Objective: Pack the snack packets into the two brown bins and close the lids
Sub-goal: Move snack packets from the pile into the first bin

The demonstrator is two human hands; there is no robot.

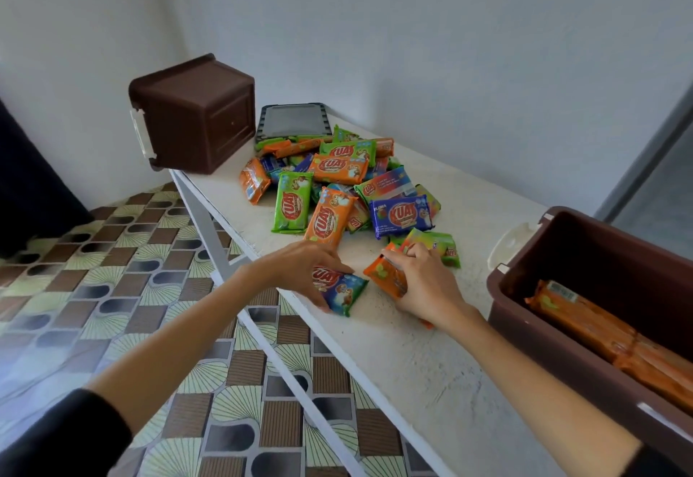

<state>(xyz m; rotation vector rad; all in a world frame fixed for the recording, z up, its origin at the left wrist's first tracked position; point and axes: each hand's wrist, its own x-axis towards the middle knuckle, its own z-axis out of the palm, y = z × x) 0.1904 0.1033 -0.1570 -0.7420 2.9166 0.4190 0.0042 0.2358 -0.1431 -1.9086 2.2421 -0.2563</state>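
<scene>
Packing step underway, mid-pick at near edge of pile. Left hand point(300, 270) down on a blue glossy snack packet point(343, 291) lying near the front edge of the white worn tabletop point(431, 356); fingers draped over its left end, thumb underneath apparently, so grip closing on it, not lifted yet. Right hand point(423, 281) clenched around an orange glossy snack packet point(386, 276), fingers wrapped over its far end, packet tilted, low against the surface.

Open brown plastic bin point(525, 289) at right, just beside right hand, lid off, orange packets point(600, 330) already laid flat inside along the bottom; partly filled, plenty of room. Second brown plastic bin with white latch handle point(191, 116) at far left corner of tabletop, lid on, well apart from hands. Dark grey flat lid-like tray point(292, 120) behind the pile, partly covered by packets; white rounded plastic piece point(513, 244) beside the open bin, purpose unclear.

Loose heap of green, orange and blue packets point(337, 184) mid-tabletop, overlapping, many left. Task judged early to middle.

Next move likely: lift both packets, carry right, lay flat in the open bin alongside the orange ones. Needs a firm pinch; film wrappers slick, crinkly, light, easy to slip or drag neighbours along.
</scene>
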